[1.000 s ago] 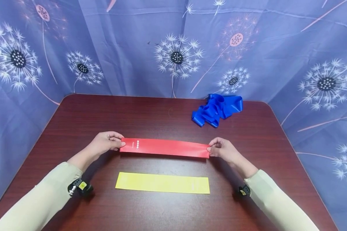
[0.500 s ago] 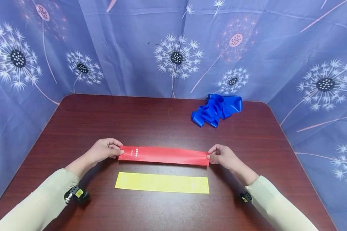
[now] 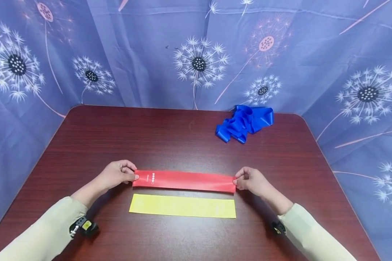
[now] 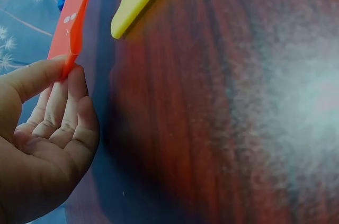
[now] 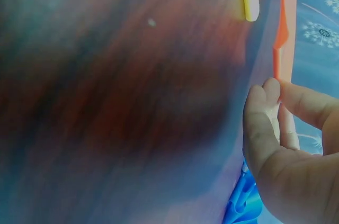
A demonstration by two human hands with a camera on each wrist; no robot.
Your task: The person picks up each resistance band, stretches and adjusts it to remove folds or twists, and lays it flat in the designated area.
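Note:
A red resistance band (image 3: 184,181) with white dots and small print near its left end is stretched out flat between my hands. My left hand (image 3: 117,174) pinches its left end between thumb and fingers; the left wrist view shows the thumb pressing the band (image 4: 74,28) against the fingertips. At the other end, my right hand (image 3: 253,180) pinches the band the same way, and in the right wrist view its edge (image 5: 283,33) rises from the fingertips. Just in front of it, nearer me, a yellow resistance band (image 3: 183,206) lies flat on the table, roughly parallel.
A crumpled blue band (image 3: 243,123) lies in loose folds at the back right of the brown wooden table (image 3: 117,134). Blue curtains (image 3: 150,54) printed with dandelions hang along the back and both sides, close to the table's edges.
Both hands have brought the red band toward me, from farther back on the table to just behind the yellow band. The yellow and blue bands have stayed in place.

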